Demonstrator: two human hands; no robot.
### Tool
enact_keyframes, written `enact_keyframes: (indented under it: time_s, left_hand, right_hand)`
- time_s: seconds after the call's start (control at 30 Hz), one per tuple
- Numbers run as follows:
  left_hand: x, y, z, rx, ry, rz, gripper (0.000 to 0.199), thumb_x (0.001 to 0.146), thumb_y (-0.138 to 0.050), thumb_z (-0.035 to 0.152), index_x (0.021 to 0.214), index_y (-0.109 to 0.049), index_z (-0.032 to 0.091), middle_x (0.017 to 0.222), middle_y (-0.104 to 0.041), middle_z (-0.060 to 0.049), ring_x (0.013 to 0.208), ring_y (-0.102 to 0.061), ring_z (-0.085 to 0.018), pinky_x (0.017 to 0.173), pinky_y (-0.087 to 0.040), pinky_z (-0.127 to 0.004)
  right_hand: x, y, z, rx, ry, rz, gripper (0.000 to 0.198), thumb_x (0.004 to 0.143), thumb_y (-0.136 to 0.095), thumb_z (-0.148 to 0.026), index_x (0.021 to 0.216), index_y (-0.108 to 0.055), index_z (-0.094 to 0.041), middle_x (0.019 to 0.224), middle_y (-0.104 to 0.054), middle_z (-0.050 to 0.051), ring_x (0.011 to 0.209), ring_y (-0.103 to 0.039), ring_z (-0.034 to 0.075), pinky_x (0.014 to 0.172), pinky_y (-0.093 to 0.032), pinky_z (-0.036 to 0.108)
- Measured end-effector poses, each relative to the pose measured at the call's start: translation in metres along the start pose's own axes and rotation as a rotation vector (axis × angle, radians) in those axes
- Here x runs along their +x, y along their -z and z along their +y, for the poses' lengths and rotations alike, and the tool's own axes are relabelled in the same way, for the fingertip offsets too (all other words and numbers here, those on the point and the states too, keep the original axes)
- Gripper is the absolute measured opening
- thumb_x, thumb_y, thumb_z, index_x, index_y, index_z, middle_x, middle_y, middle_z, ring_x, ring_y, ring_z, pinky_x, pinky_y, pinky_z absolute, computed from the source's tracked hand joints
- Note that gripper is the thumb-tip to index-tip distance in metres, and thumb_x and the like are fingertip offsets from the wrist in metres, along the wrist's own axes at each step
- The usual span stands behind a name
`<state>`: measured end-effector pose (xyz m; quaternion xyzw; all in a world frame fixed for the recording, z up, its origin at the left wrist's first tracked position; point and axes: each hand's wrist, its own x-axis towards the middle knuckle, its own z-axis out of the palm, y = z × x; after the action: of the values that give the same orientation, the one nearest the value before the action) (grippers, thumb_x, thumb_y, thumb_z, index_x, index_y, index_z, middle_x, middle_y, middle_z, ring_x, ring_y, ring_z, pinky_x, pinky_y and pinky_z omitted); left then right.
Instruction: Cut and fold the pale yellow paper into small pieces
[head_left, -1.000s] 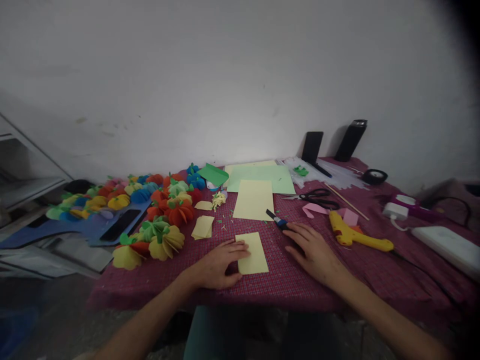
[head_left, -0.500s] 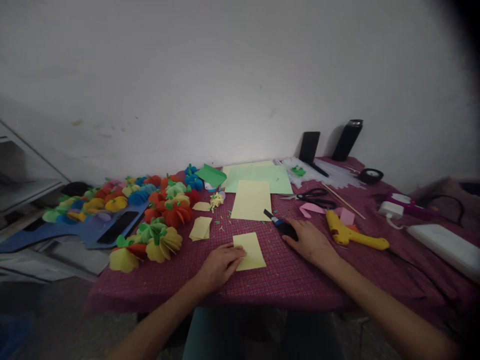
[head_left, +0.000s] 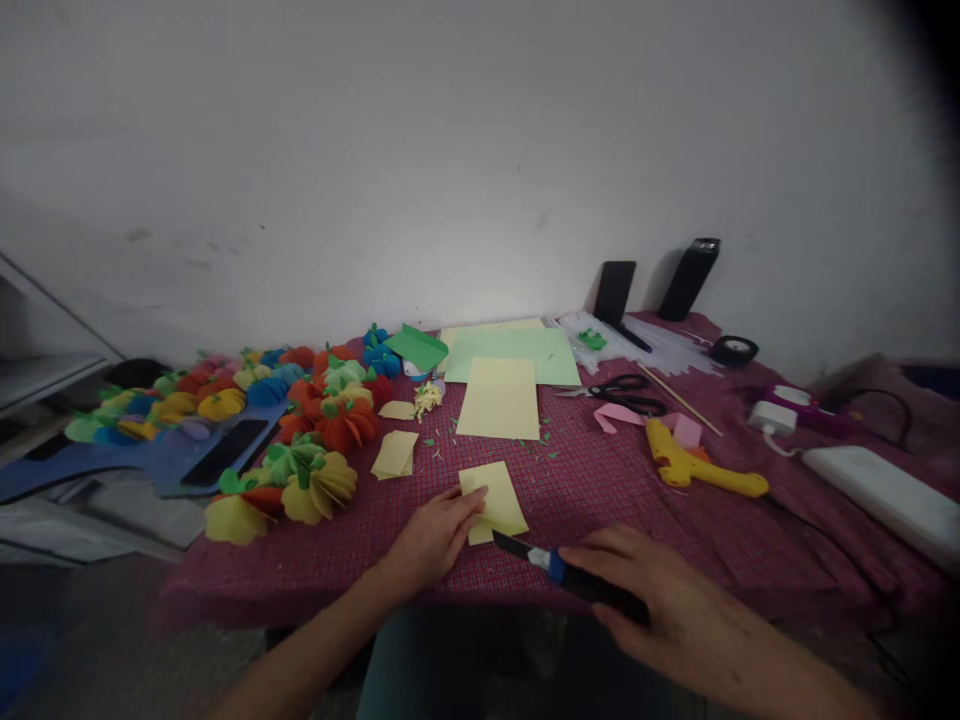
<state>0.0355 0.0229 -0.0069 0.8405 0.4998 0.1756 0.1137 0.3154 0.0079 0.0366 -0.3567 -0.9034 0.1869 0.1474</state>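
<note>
My left hand point(head_left: 435, 538) holds a folded pale yellow sheet of paper point(head_left: 499, 492) at its left side, fingers resting together on top of it. In my right hand point(head_left: 656, 595) is a utility knife point(head_left: 592, 582), its dark blade pointing left. The blade tip is at the paper's near edge, where the layers stand slightly apart; whether it is between them I cannot tell. A larger yellow sheet point(head_left: 499, 398) lies just beyond, and a small stack of yellow pieces point(head_left: 394, 455) sits to the left.
Colourful paper pumpkins point(head_left: 322, 485) crowd the left side. To the right are scissors point(head_left: 622, 392), a yellow glue gun point(head_left: 701, 467), a wooden stick point(head_left: 679, 400) and a white power strip point(head_left: 885, 500). Against the wall stand a black phone point(head_left: 616, 290) and a dark flask point(head_left: 690, 280).
My right hand has lifted the utility knife from beside the larger sheet and brought it nearer, to the folded paper's near edge. My left hand stays on the paper.
</note>
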Motion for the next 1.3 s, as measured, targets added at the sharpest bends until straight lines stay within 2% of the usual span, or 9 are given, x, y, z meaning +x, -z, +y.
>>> enact_keyframes:
  time_s: [0.23, 0.43, 0.53, 0.63, 0.83, 1.3]
  left_hand:
    - [-0.001, 0.000, 0.002, -0.020, -0.049, 0.014, 0.037, 0.083, -0.032, 0.018, 0.119, -0.038, 0.022, 0.120, -0.049, -0.002, 0.109, -0.044, -0.016, 0.094, -0.034, -0.035]
    - [-0.005, 0.011, 0.007, -0.080, -0.091, 0.072, 0.057, 0.068, -0.038, 0.006, 0.123, -0.035, 0.021, 0.124, -0.044, -0.004, 0.115, -0.036, -0.019, 0.100, -0.025, -0.040]
    - [0.007, 0.014, 0.015, -0.021, -0.098, 0.046, 0.049, 0.075, -0.034, 0.009, 0.122, -0.036, 0.021, 0.131, -0.035, -0.003, 0.120, -0.028, -0.018, 0.101, -0.021, -0.040]
    - [0.021, 0.007, 0.020, 0.064, -0.105, -0.046, 0.045, 0.083, -0.030, 0.020, 0.128, -0.026, 0.020, 0.136, -0.024, -0.003, 0.125, -0.017, -0.016, 0.102, -0.018, -0.038]
    - [0.027, -0.010, 0.016, 0.163, -0.067, -0.127, 0.047, 0.087, -0.023, 0.029, 0.131, -0.015, 0.017, 0.138, -0.016, -0.005, 0.126, -0.010, -0.015, 0.103, -0.013, -0.035]
    - [0.026, -0.009, 0.015, 0.176, -0.078, -0.145, 0.048, 0.086, -0.024, 0.030, 0.132, -0.012, 0.018, 0.139, -0.013, -0.004, 0.126, -0.008, -0.014, 0.103, -0.010, -0.032]
  right_hand:
    - [0.011, -0.019, -0.010, -0.061, 0.019, 0.006, 0.049, 0.067, -0.046, -0.009, 0.114, -0.046, -0.025, 0.097, -0.053, 0.005, 0.088, -0.049, 0.018, 0.075, -0.043, 0.033]
    - [0.009, -0.028, -0.009, -0.124, -0.003, 0.070, 0.043, 0.069, -0.044, -0.010, 0.111, -0.048, -0.021, 0.091, -0.054, 0.007, 0.084, -0.049, 0.019, 0.071, -0.043, 0.034]
    - [0.007, -0.030, -0.010, -0.143, -0.018, 0.070, 0.044, 0.070, -0.045, -0.010, 0.112, -0.047, -0.020, 0.092, -0.054, 0.007, 0.083, -0.049, 0.019, 0.071, -0.043, 0.035]
    - [0.007, -0.032, -0.013, -0.156, -0.046, 0.033, 0.045, 0.070, -0.045, -0.011, 0.114, -0.046, -0.021, 0.093, -0.053, 0.007, 0.084, -0.048, 0.020, 0.071, -0.044, 0.035]
    - [0.007, -0.033, -0.015, -0.148, -0.056, 0.009, 0.047, 0.069, -0.045, -0.011, 0.116, -0.045, -0.019, 0.094, -0.052, 0.008, 0.085, -0.047, 0.021, 0.073, -0.043, 0.036]
    - [-0.005, -0.033, -0.004, -0.176, -0.074, 0.014, 0.049, 0.070, -0.043, -0.011, 0.117, -0.043, -0.020, 0.094, -0.052, 0.008, 0.085, -0.047, 0.021, 0.073, -0.043, 0.037]
